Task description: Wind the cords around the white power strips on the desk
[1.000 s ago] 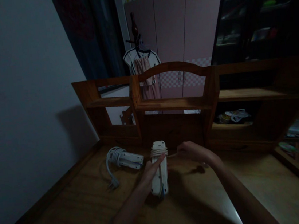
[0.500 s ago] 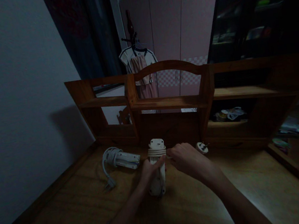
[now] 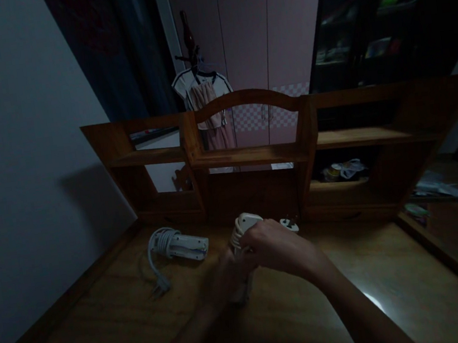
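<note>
A white power strip (image 3: 249,219) stands tilted above the desk, with several turns of its cord (image 3: 236,239) wound around its upper part. My left hand (image 3: 226,273), blurred by motion, grips the strip around its middle. My right hand (image 3: 279,246) is closed on the cord in front of the strip, covering part of it. Just beyond that hand lies a white plug (image 3: 289,225) with its prongs showing. To the left, a second power strip (image 3: 190,246) rests on the desk with its cord coiled around one end; its own plug (image 3: 162,284) lies in front.
The wooden desk (image 3: 117,321) has a raised shelf unit (image 3: 248,157) along its back. A plastic bag (image 3: 352,168) sits in the right cubby. A wall (image 3: 28,220) borders the left side. A lower surface with papers (image 3: 439,186) is at the right.
My right hand has brought the cord across the front of the strip, toward my left hand. The strip's top now leans right. The plug beyond has shifted left, and the view has moved slightly.
</note>
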### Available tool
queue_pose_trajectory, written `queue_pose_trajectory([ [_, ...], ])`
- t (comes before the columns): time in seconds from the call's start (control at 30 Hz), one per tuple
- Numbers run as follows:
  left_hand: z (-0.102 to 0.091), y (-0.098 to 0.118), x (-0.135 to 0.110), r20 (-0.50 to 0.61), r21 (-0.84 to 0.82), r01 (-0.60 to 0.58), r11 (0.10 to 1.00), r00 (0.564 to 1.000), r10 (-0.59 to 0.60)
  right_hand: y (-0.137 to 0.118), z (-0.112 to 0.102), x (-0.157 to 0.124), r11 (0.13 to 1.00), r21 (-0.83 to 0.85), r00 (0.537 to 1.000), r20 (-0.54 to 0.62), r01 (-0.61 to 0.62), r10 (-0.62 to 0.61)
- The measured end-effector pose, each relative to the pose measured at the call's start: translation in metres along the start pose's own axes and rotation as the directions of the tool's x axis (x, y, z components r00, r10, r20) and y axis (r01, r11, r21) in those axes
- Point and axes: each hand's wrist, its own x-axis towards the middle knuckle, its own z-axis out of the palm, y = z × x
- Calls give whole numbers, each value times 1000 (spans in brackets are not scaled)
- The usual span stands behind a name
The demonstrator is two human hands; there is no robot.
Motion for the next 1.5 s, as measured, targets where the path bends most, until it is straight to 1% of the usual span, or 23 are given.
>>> queue_pose_trajectory([
  [0.03, 0, 5, -4, 19, 36, -29, 999, 999, 28, 0, 0, 0, 1000, 27, 1000, 19, 13, -14],
  [0.1, 0, 17, -12, 97, 52, -72, 996, 993, 67, 3, -2, 0, 997, 79, 998, 63, 19, -24],
  [0.2, -1, 29, -20, 179, 69, -116, 991, 978, 102, 5, -8, -3, 992, 128, 993, 117, -20, 5],
  [0.27, -1, 33, -23, 212, 99, -134, 986, 971, 110, 2, -13, -6, 992, 108, 988, 147, -60, 44],
  [0.33, -1, 34, -25, 248, 136, -155, 978, 961, 118, -6, -16, -11, 995, 43, 983, 159, -95, 87],
  [0.5, -1, 41, -37, 384, 223, -302, 927, 901, 201, -28, -11, -37, 986, -118, 990, 56, -119, 127],
  [0.6, 1, 48, -44, 432, 232, -330, 915, 878, 208, -25, -9, -53, 989, -64, 989, 53, -133, 136],
  [0.73, 0, 56, -47, 562, 205, -379, 902, 800, 208, -12, -17, -61, 988, 58, 982, 133, -143, 134],
  [0.77, 0, 57, -47, 573, 197, -387, 901, 791, 215, -10, -19, -62, 988, 66, 980, 148, -142, 131],
  [0.8, 0, 58, -48, 568, 197, -395, 897, 792, 224, -10, -20, -62, 988, 68, 980, 152, -142, 130],
  [0.87, 1, 57, -48, 528, 223, -417, 881, 812, 251, -12, -21, -64, 988, 67, 982, 140, -138, 128],
  [0.93, 4, 53, -49, 502, 279, -445, 851, 823, 266, -15, -18, -67, 988, 66, 984, 125, -138, 129],
  [1.03, 11, 42, -51, 533, 383, -487, 785, 811, 243, -16, -9, -67, 990, 57, 984, 133, -128, 119],
  [1.13, 14, 34, -51, 565, 507, -528, 681, 800, 200, -13, -3, -61, 990, 14, 978, 152, -144, 140],
  [1.23, 10, 32, -46, 573, 584, -582, 566, 789, 220, -8, -5, -53, 983, -17, 969, 166, -181, 181],
  [1.3, 6, 32, -42, 596, 601, -639, 481, 759, 264, -4, -8, -47, 984, 11, 963, 207, -181, 174],
  [1.37, 3, 31, -39, 640, 590, -704, 394, 706, 303, 2, -11, -42, 986, 78, 950, 287, -150, 121],
  [1.4, 3, 30, -38, 659, 575, -731, 367, 680, 322, 6, -13, -40, 984, 119, 940, 330, -129, 84],
  [1.43, 3, 30, -38, 671, 548, -756, 358, 653, 352, 10, -14, -38, 981, 161, 929, 368, -107, 41],
  [1.47, 4, 29, -38, 669, 515, -774, 367, 631, 393, 14, -14, -36, 975, 206, 916, 401, -80, -10],
  [1.5, 5, 28, -38, 649, 479, -784, 394, 619, 442, 18, -15, -33, 965, 258, 902, 426, -50, -67],
])
